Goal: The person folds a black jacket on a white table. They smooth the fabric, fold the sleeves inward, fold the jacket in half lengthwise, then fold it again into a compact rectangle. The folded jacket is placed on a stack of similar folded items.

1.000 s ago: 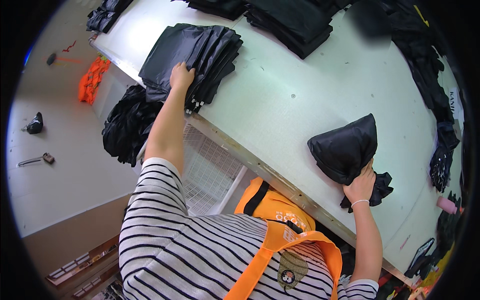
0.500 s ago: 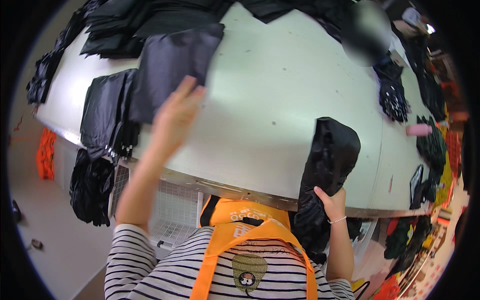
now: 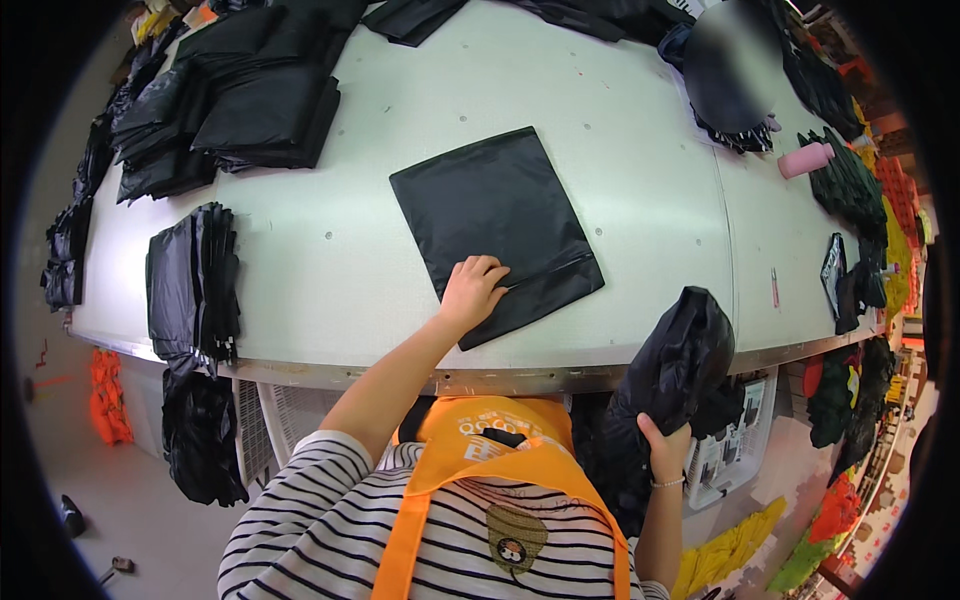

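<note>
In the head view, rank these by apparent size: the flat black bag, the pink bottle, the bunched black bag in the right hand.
1. flat black bag
2. bunched black bag, closer to the camera, so unsure
3. pink bottle

blurred dark shape (image 3: pixel 730 65) at table's far edge, right hand (image 3: pixel 665 447) fingers buried behind black bundle (image 3: pixel 670 370)

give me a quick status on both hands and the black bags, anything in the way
Left hand flat on the flat black fabric bag on the pale table. Right hand grips a bunched black fabric bag below the table edge. Nothing blocking.
</note>
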`<state>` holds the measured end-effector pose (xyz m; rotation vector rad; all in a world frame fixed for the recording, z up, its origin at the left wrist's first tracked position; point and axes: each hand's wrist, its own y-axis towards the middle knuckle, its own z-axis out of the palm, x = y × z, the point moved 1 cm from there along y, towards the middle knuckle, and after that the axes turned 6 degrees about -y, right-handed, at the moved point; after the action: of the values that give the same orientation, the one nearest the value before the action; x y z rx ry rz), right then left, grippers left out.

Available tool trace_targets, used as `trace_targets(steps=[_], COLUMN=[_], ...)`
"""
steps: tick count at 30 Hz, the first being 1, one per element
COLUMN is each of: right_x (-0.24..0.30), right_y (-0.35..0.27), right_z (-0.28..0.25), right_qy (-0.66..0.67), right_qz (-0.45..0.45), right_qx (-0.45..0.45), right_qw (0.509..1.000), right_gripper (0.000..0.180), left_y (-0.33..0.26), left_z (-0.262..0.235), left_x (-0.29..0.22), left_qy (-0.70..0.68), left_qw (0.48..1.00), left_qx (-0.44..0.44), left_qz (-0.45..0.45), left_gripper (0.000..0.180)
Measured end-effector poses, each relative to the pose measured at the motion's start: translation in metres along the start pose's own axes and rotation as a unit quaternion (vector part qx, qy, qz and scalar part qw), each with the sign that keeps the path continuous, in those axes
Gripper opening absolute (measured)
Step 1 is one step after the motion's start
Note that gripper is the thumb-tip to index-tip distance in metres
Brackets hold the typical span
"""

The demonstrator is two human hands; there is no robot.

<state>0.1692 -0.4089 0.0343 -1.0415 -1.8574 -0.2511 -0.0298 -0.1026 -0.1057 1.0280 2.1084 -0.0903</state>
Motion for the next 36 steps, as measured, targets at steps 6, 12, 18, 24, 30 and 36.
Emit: trace_targets(steps=[6,12,18,24,30,36], right_x=[0.012,0.04,0.048,0.094,0.082,0.08], right_y=[-0.011,0.002,0.02,0.051,0.072,0.076], right_z=[0.0,0.016,0.072,0.118,0.155,0.158], right_qy=[-0.109,-0.202,-0.331,-0.33,-0.338,-0.32], right_qz=[-0.043,-0.143,-0.308,-0.27,-0.197,-0.205], right_qx=[0.053,0.127,0.32,0.435,0.417,0.348], right_qw=[0.992,0.96,0.833,0.793,0.821,0.857], right_gripper=[0.048,0.058,0.07,0.067,0.065,0.063], left_y=[-0.003,0.017,0.044,0.034,0.001,-0.092], left_z=[0.013,-0.002,-0.056,-0.094,-0.127,-0.068], left_x=[0.021,0.026,0.002,-0.011,0.023,0.033], left_qy=[-0.002,-0.158,-0.175,-0.27,-0.234,-0.328], left_qw=[0.999,0.981,0.982,0.96,0.967,0.901], left_qx=[-0.037,-0.061,-0.036,0.066,0.05,0.028], left_qz=[0.01,-0.09,-0.062,-0.026,-0.085,-0.282], left_gripper=[0.014,0.008,0.01,0.011,0.024,0.053])
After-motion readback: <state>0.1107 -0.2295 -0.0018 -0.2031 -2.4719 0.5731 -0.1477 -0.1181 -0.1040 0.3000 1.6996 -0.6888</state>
